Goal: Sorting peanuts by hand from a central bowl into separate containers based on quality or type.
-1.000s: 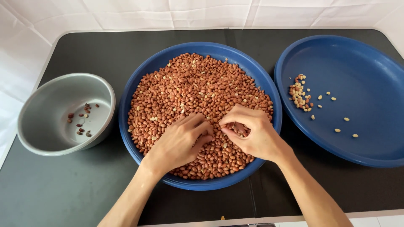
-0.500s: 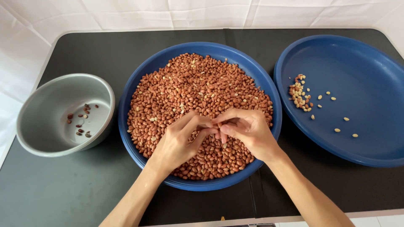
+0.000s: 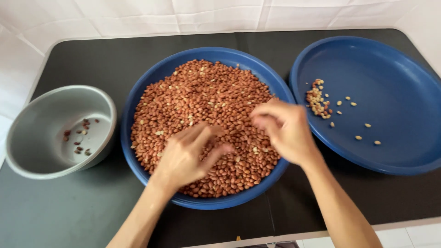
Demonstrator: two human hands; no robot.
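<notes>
Red-skinned peanuts (image 3: pixel 202 105) heaped loose, filling round blue basin (image 3: pixel 151 82) at table centre.

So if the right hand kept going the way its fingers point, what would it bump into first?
The right hand points left, low over the peanuts in the middle blue tray. It would probably meet the left hand first, which is close by, though it is blurred and depth is unclear.

I see two bare forearms coming in from the near edge, with no sleeves, gloves, watch or rings on either. My left hand (image 3: pixel 186 156) looks fairly sharp, its fingers slim with short nails. My right hand (image 3: pixel 285 131) is smeared by blur, so its finer details escape me.
</notes>
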